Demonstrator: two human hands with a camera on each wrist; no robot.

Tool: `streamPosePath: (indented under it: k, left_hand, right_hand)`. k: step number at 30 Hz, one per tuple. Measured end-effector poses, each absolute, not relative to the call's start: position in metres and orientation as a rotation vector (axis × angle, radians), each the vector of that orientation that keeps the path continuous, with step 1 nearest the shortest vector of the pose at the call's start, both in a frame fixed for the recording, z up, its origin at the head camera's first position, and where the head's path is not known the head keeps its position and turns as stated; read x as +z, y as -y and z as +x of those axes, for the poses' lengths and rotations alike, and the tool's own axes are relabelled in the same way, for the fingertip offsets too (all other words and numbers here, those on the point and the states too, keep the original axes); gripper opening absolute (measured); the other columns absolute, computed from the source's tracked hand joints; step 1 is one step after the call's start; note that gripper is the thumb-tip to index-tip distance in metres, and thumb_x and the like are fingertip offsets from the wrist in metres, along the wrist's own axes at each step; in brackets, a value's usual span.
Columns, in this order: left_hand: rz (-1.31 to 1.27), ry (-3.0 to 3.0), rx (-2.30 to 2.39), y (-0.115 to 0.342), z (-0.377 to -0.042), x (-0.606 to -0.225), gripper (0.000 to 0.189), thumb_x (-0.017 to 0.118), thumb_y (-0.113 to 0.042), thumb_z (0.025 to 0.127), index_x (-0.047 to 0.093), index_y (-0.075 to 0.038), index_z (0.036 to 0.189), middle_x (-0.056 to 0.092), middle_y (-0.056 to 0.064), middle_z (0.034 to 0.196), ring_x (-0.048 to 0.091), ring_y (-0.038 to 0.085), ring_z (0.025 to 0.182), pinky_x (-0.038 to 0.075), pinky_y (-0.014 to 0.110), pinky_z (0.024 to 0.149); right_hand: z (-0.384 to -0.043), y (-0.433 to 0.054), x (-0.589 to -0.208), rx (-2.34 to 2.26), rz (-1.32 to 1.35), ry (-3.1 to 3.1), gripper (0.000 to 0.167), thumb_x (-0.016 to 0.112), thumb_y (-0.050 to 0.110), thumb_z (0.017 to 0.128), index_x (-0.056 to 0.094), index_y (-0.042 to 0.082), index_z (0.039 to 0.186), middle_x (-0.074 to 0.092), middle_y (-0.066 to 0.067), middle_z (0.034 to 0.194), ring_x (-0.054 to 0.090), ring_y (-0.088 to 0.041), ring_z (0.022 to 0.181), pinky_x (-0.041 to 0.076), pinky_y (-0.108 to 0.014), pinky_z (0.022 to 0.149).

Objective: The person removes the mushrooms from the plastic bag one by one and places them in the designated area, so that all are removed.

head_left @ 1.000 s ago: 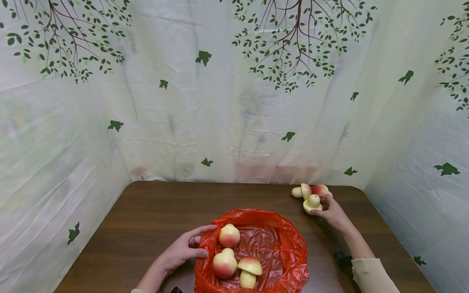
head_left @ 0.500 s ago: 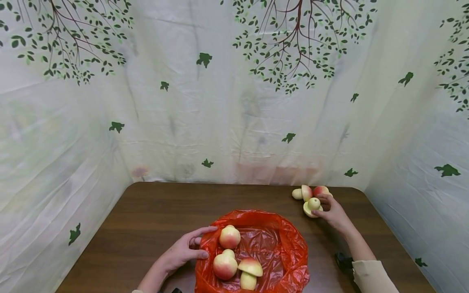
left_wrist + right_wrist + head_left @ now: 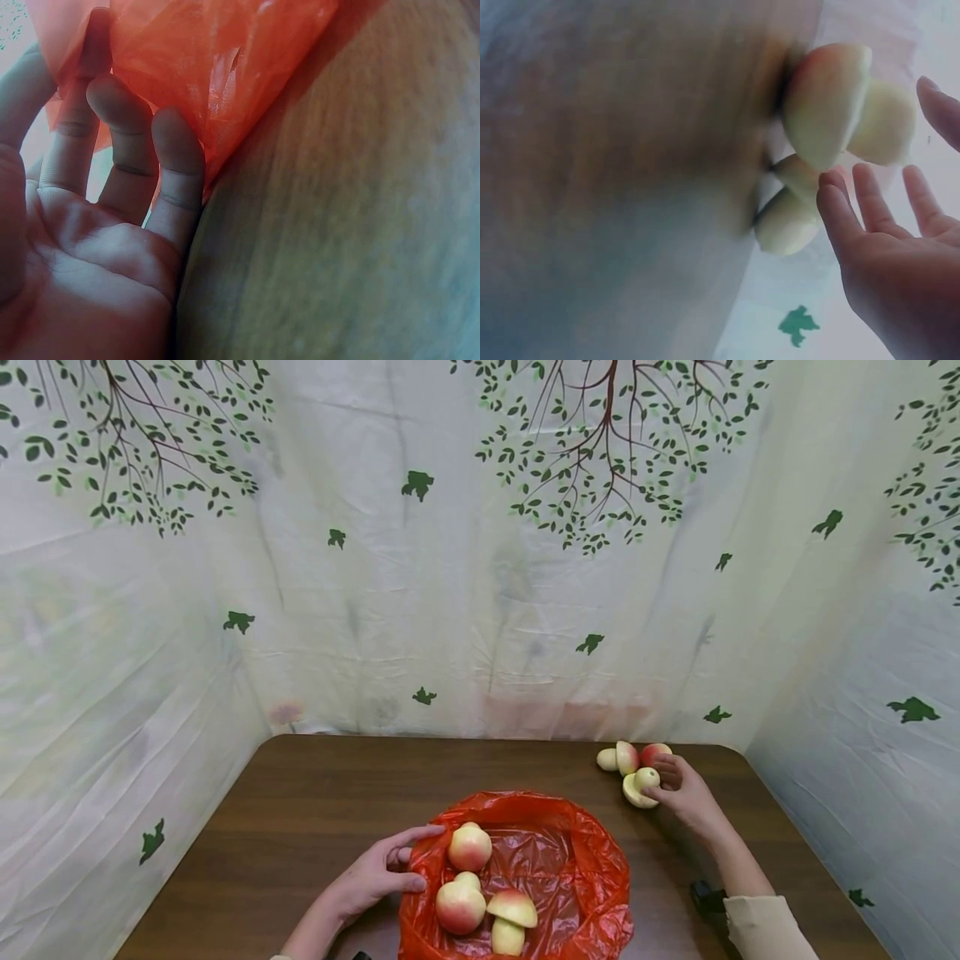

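A pale yellow toy mushroom [image 3: 634,791] lies cap-down and tilted on the table at the far right. My right hand [image 3: 686,793] is beside its stem, fingers and thumb spread apart; in the right wrist view the mushroom [image 3: 823,105] shows just past the fingertips. Contact is hard to tell. Behind it are another mushroom on its side [image 3: 624,757] and a red-capped one [image 3: 652,752], partly hidden. My left hand [image 3: 369,875] rests against the left side of a red plastic bag [image 3: 600,860], fingers only slightly bent. Inside the bag lie three red-and-yellow mushrooms [image 3: 470,847].
The brown wooden table [image 3: 330,785] ends at a pale curtain [image 3: 450,610] printed with branches and leaves. Its back edge runs close behind the far mushrooms. A black strap device [image 3: 707,897] is on my right wrist.
The nearest mushroom has tipped, its stem leaning rightward, and my right hand has shifted slightly to the right. My left hand and the bag stay put.
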State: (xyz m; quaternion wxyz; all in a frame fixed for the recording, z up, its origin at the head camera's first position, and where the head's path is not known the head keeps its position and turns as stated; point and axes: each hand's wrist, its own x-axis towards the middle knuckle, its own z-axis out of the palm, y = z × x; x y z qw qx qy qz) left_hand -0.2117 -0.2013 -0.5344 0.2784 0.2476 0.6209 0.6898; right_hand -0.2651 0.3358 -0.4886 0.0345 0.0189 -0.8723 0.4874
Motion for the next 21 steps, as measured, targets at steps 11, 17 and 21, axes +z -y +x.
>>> streamPosePath:
  k: [11,17,21]
  left_hand:
    - [0.650,-1.682,1.843,0.201,-0.212,-0.534,0.070,0.066,-0.003,0.102,0.034,-0.004,0.164,0.080,0.000,0.113,0.076,0.012,0.105,0.065,0.033,0.088]
    - [0.641,-1.691,1.836,0.202,-0.212,-0.534,0.071,0.066,-0.003,0.102,0.034,-0.005,0.165,0.080,-0.001,0.111,0.076,0.011,0.103,0.065,0.033,0.088]
    - [0.646,-1.688,1.841,0.202,-0.213,-0.535,0.071,0.066,-0.002,0.101,0.034,-0.005,0.165,0.080,-0.001,0.109,0.077,0.011,0.102,0.065,0.033,0.088]
  right_hand:
    - [-0.256,-0.326,-0.456,1.504,0.109,2.622,0.073,0.075,0.018,0.100,0.037,-0.005,0.157,0.048,-0.034,0.156,0.047,-0.049,0.145,0.040,-0.062,0.119]
    - [-0.246,-0.315,-0.436,1.562,0.207,2.567,0.071,0.075,0.021,0.101,0.038,-0.001,0.158,0.051,-0.026,0.155,0.052,-0.032,0.143,0.044,-0.044,0.122]
    - [-0.238,-0.302,-0.424,1.582,0.315,2.496,0.067,0.075,0.013,0.099,0.041,-0.003,0.155,0.055,-0.016,0.149,0.056,-0.006,0.133,0.046,-0.015,0.111]
